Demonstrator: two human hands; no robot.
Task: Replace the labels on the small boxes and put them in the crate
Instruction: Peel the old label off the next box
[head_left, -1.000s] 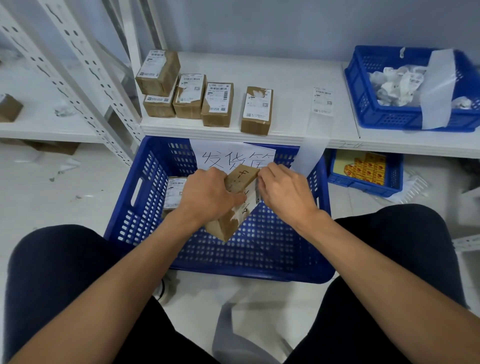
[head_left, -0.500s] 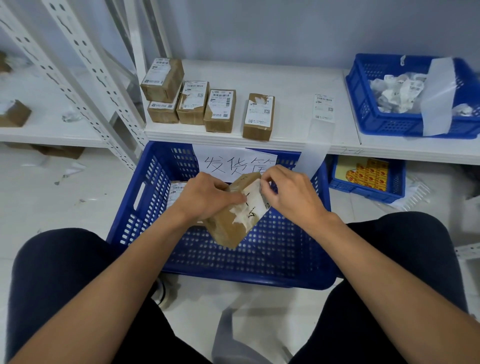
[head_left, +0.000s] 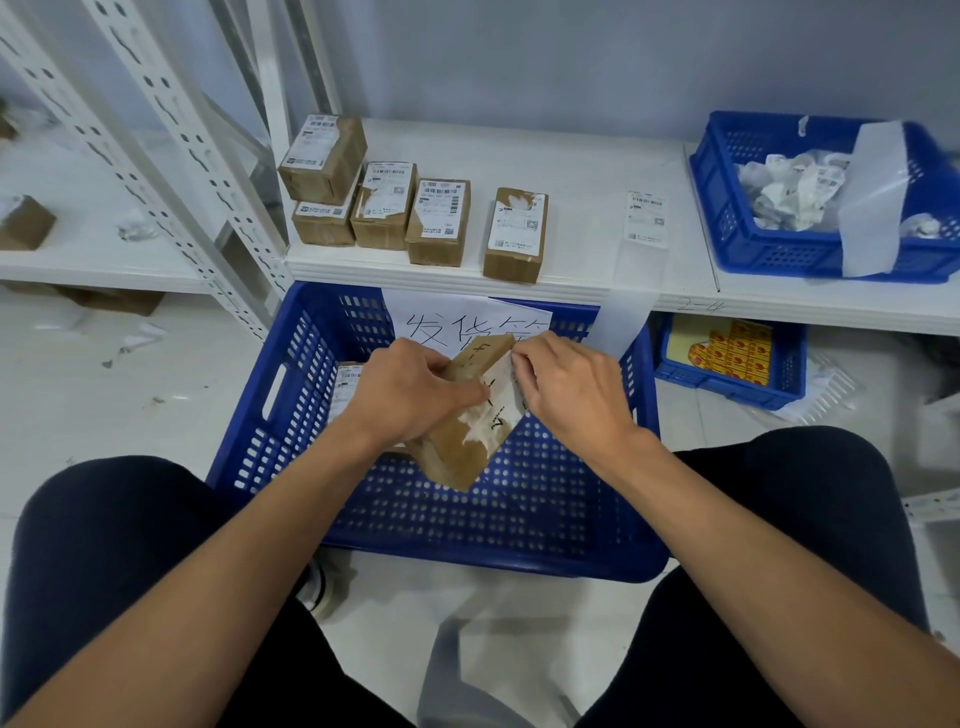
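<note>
My left hand (head_left: 410, 389) grips a small brown cardboard box (head_left: 457, 441), tilted above the big blue crate (head_left: 260, 415). Torn white label remains (head_left: 491, 415) cover part of the box's upper face. My right hand (head_left: 566, 389) pinches the label at the box's upper right edge. Another labelled box (head_left: 345, 384) lies in the crate at the left, mostly hidden by my left hand. Several labelled boxes (head_left: 439, 221) stand in a row on the white shelf (head_left: 571, 176) behind the crate. A fresh label (head_left: 645, 218) on a backing strip lies on the shelf to their right.
A blue bin (head_left: 753, 244) with crumpled peeled labels (head_left: 789, 189) sits on the shelf at right. A smaller blue bin (head_left: 727, 384) with yellow-red packets stands below the shelf. A handwritten paper sign (head_left: 467, 319) hangs on the crate's far wall. White shelf posts (head_left: 171, 150) rise at left. My knees flank the crate.
The box has been turned a little in my left hand. My right hand has peeled more of the old label, exposing torn white remains.
</note>
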